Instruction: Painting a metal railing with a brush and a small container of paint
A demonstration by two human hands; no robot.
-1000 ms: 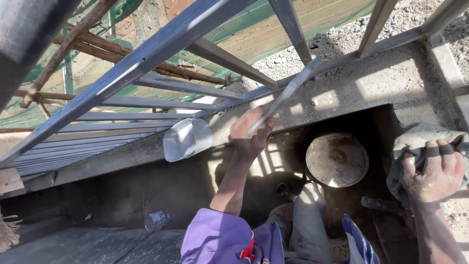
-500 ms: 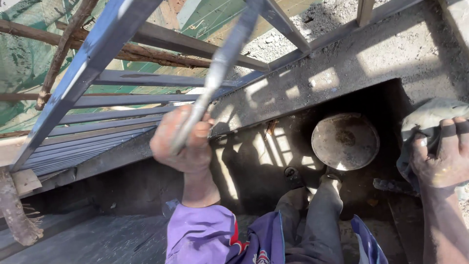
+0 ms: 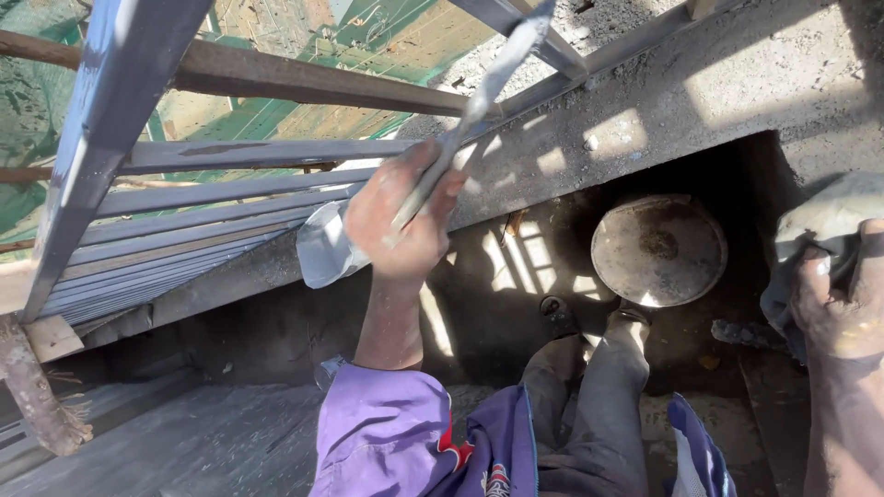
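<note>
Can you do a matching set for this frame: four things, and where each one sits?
Things:
1. metal rod
2. grey cloth
3. round pan
4. purple sleeve

Places:
A. down in the dark pit, past the trouser leg
B. gripped in the left hand, angled up to the right
C. on the left arm, at the bottom of the view
D. under the right hand, at the right edge

Pairs: 1-B, 2-D, 3-A, 4-C
</note>
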